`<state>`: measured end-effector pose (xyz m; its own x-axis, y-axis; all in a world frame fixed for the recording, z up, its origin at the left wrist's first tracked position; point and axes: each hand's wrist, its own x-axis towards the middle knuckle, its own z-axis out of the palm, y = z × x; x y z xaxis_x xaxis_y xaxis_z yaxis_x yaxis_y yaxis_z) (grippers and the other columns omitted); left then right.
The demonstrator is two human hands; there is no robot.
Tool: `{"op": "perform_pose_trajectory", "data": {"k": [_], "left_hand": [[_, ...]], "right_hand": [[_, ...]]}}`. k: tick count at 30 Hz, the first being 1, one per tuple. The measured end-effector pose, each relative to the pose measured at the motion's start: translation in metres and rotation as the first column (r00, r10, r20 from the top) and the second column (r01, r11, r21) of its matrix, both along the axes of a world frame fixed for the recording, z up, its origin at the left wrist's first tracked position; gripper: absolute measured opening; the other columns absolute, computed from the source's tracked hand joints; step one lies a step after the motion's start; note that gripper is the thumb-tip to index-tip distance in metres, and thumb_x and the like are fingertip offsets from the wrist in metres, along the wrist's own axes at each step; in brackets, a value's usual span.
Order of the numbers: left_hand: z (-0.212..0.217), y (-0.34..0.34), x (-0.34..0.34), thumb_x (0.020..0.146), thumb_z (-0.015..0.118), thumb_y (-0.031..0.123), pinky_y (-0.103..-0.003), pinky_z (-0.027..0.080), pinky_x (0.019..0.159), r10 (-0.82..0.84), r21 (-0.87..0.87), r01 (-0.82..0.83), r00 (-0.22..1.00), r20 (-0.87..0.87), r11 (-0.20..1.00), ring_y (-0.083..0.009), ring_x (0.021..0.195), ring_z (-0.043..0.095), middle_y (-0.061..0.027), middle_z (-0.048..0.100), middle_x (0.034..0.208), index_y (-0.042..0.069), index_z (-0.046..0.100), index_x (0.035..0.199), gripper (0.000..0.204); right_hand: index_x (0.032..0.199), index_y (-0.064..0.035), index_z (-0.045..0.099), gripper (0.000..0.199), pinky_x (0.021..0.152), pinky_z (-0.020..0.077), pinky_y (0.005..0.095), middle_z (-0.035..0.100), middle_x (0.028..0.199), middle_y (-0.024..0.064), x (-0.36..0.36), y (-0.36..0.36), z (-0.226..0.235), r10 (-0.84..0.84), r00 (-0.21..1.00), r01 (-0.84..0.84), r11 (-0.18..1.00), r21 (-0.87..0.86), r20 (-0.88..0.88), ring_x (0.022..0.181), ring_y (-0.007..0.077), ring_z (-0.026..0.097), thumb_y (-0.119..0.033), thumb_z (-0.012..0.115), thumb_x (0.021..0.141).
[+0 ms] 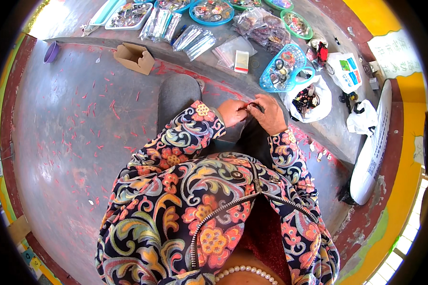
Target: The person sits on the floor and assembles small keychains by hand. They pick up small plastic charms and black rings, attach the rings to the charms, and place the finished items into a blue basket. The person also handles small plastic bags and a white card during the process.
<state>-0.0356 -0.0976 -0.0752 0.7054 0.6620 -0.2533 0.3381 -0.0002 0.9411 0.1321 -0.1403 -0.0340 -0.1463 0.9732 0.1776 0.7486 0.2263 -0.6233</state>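
My left hand (231, 112) and my right hand (270, 114) meet above my knees, fingers pinched. Between their fingertips is a small dark reddish loop (253, 105), held from both sides; its exact kind is too small to make out. Just beyond my right hand, a light blue plastic basket (266, 80) with a handle lies tilted on the raised step, with dark round bands inside. To the right of that hand sits an open white plastic bag (324, 105) filled with dark, colourful small items.
Along the step (195, 71) lie bundles of slim packets (160, 24), a heap of clear bags (264, 28), a small white box (241, 61) and a blue bowl of trinkets (211, 12). An open cardboard box (134, 58) and a purple bowl (52, 52) stand left. A long white board (373, 152) leans right.
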Motion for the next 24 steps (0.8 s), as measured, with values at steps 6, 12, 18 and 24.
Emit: {"op": "perform_pose_trajectory", "data": {"k": [6, 12, 18, 24], "left_hand": [[-0.026, 0.000, 0.001, 0.085, 0.044, 0.010, -0.026, 0.050, 0.068, 0.117, -0.299, -0.050, 0.971, 0.210, 0.953, -0.0140, 0.073, 0.060, -0.0090, 0.062, 0.084, -0.001, 0.057, 0.104, 0.026], [-0.019, 0.000, -0.001, 0.087, 0.041, 0.012, -0.029, 0.052, 0.068, 0.130, -0.302, -0.057, 0.965, 0.228, 0.952, -0.0163, 0.076, 0.061, -0.0105, 0.061, 0.087, -0.002, 0.055, 0.107, 0.028], [-0.002, -0.005, 0.001, 0.087, 0.040, 0.015, -0.033, 0.053, 0.069, 0.198, -0.493, -0.083, 0.963, 0.185, 0.866, -0.0178, 0.079, 0.059, -0.0098, 0.059, 0.087, -0.001, 0.054, 0.108, 0.030], [-0.003, -0.005, 0.000, 0.087, 0.040, 0.017, -0.034, 0.053, 0.069, 0.235, -0.570, -0.087, 0.953, 0.191, 0.817, -0.0174, 0.082, 0.058, -0.0092, 0.057, 0.089, 0.000, 0.054, 0.108, 0.030]], "right_hand": [[0.083, -0.0053, 0.064, 0.020, 0.083, 0.0409, 0.0374, 0.058, 0.101, 0.0141, 0.000, 0.000, -0.003, 0.024, 0.999, -0.023, 1.000, 0.022, -0.026, 0.097, 0.0307, 0.052, -0.020, 0.063, 0.071], [0.080, -0.0059, 0.065, 0.015, 0.083, 0.0412, 0.0366, 0.059, 0.098, 0.0125, 0.012, 0.004, -0.013, 0.109, 0.994, -0.109, 0.994, -0.014, -0.006, 0.096, 0.0299, 0.052, -0.017, 0.062, 0.070], [0.082, -0.0060, 0.064, 0.017, 0.083, 0.0417, 0.0354, 0.059, 0.100, 0.0125, 0.008, 0.002, -0.013, 0.078, 0.997, -0.079, 0.995, -0.066, -0.026, 0.094, 0.0292, 0.054, -0.017, 0.063, 0.069], [0.082, -0.0057, 0.064, 0.016, 0.087, 0.0396, 0.0351, 0.056, 0.106, 0.0134, 0.005, 0.002, -0.012, 0.191, 0.982, -0.191, 0.976, -0.105, -0.010, 0.103, 0.0289, 0.050, -0.016, 0.062, 0.070]]}}
